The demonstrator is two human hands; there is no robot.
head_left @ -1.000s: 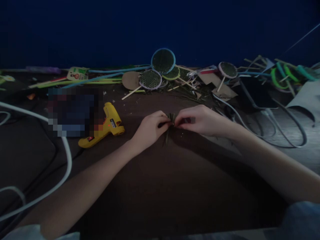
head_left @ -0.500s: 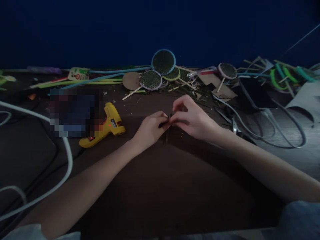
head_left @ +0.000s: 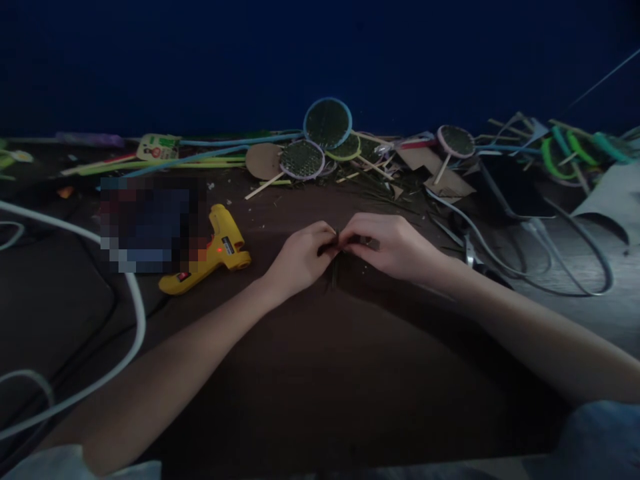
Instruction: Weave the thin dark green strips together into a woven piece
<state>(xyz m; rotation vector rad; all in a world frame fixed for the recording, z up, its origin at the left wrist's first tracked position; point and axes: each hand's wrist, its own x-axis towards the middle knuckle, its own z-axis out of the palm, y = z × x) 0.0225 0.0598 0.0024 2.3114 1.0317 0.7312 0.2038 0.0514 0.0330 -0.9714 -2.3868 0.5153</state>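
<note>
Over the middle of the dark table (head_left: pixel 350 373), both hands meet fingertip to fingertip. My left hand (head_left: pixel 306 259) pinches a small bundle of thin dark green strips (head_left: pixel 335 272), whose ends hang below the fingers. Thumb and fingers of my right hand (head_left: pixel 387 243) close on the upper part of the same strips; its grip there is partly hidden. To the left of the hands lies a yellow glue gun (head_left: pixel 223 247) with a small red light on.
Along the back lie small round fans with sticks, one blue-rimmed (head_left: pixel 327 123), and a cardboard disc (head_left: pixel 263 161). A phone (head_left: pixel 517 190) with a cable and scissors (head_left: pixel 469 253) lie right. A white cable (head_left: pixel 139 313) loops at left; a blurred patch hides something behind the glue gun.
My right hand's raised fingers have come down and its knuckles sit lower, closer around the strips. My left hand stays in place.
</note>
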